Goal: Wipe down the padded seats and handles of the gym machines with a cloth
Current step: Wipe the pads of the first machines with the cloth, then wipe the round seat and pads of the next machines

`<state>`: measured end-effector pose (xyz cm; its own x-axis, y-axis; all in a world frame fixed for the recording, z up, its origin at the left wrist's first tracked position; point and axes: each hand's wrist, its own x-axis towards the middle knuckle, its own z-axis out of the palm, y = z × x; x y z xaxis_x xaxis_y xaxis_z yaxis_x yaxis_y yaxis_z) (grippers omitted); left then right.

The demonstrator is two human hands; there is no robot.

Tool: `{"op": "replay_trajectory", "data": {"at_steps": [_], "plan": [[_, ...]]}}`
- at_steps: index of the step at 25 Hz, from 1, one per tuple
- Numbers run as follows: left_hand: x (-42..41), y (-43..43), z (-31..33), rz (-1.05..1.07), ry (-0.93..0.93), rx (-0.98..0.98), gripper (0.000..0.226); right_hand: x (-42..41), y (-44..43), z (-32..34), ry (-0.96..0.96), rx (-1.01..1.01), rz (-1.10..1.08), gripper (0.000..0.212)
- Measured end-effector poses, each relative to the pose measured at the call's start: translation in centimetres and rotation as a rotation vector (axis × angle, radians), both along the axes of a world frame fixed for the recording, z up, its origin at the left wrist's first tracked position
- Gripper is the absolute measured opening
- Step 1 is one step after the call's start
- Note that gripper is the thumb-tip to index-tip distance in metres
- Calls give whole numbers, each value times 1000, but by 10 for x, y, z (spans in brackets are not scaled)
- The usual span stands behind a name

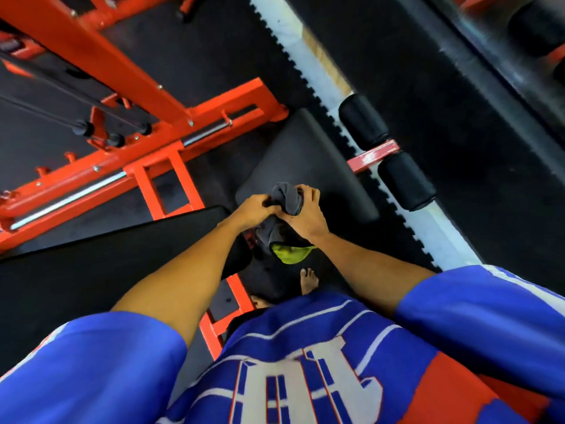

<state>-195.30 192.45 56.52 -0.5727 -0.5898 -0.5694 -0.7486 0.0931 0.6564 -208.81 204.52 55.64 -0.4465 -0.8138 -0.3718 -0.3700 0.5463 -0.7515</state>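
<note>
Over the seat: grey cloth [287, 197], soft and bunched, held between both hands.
Left hand [255, 209]: fingers curled, gripping the cloth's left side.
Right hand [302, 218]: fingers curled round its right side.
Seat [305, 154]: black padding, smooth, rounded corners.
Frame [122, 71]: orange-painted square tube.
Rollers [363, 122]: two black cylinders.
Writing: white block letters on blue jersey [305, 362], unreadable.

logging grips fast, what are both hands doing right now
Left hand: closed, gripping the grey cloth.
Right hand: closed, gripping the same cloth.
</note>
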Motion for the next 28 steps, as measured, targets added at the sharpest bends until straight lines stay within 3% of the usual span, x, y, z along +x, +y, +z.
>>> {"op": "replay_trajectory", "data": {"at_steps": [8,16,18,23,28], "plan": [[-156,-3,41,-125,238,-7,17,-127,20,50,71,-40,-257,71],[-304,66,67,-556,462,-21,21,-201,110,83,107,-67,-874,26],[-335,94,74,-688,506,-36,12,-210,140,96,110,-75,-997,26],[-397,180,100,-978,576,-27,20,-228,242,127,153,-80,-1278,21],[-438,282,132,-1197,648,41,25,-231,335,144,204,-125,-1556,40]]}}
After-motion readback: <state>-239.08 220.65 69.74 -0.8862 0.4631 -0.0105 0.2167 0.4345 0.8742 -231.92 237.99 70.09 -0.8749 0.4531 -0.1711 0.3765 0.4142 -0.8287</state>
